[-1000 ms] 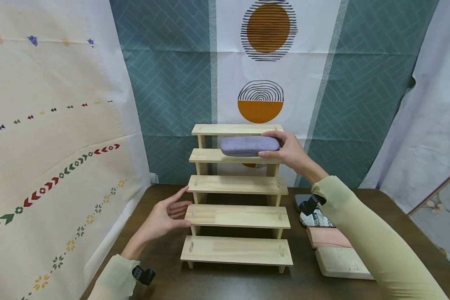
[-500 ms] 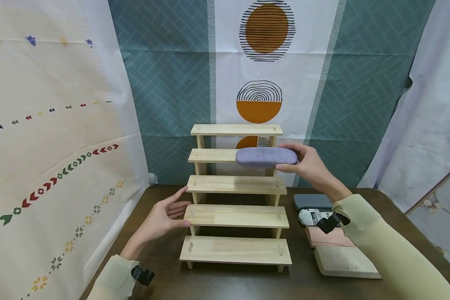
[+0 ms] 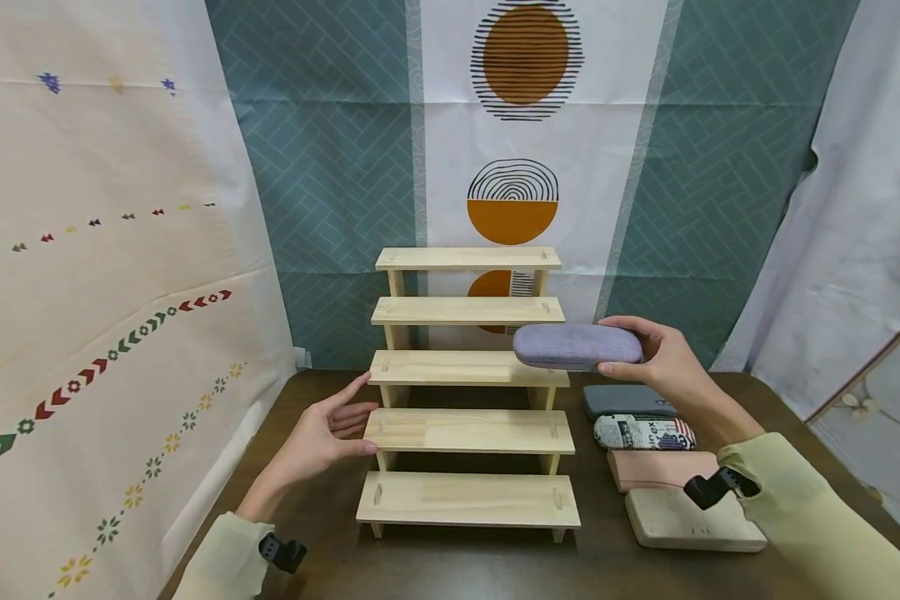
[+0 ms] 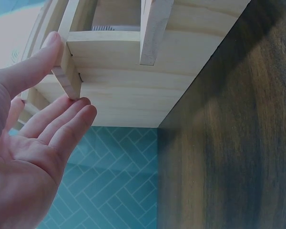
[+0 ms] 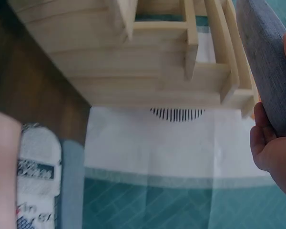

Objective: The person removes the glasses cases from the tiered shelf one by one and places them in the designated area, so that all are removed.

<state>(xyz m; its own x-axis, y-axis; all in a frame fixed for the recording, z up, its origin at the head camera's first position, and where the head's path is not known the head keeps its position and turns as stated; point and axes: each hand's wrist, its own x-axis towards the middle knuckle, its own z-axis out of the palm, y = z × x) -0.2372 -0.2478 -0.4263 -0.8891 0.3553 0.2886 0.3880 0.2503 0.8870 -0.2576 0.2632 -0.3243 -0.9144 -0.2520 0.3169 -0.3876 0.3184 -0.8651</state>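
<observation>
My right hand point(image 3: 663, 354) grips the right end of a lavender glasses case point(image 3: 570, 344), thumb below and fingers on top. The case is level in front of the right end of the third step of a pale wooden stepped display stand point(image 3: 468, 432). In the right wrist view the glasses case point(image 5: 269, 62) looks grey-blue, with fingers curled at its lower end. My left hand point(image 3: 318, 442) holds the stand's left side. Its thumb and fingertips take hold of a board's end point(image 4: 66, 71) in the left wrist view, while the index finger reaches the step above.
Right of the stand, several cases lie in a row on the dark table point(image 3: 465, 575): grey point(image 3: 626, 400), print-covered point(image 3: 645, 432), pink point(image 3: 660, 471) and cream point(image 3: 693, 521). A patterned cloth point(image 3: 322, 167) hangs behind, and white cloths hang at both sides.
The right hand has brought the lavender glasses case down and rightward, away from the fourth step. More of the case row shows as the arm moved right. The left hand stays at the stand.
</observation>
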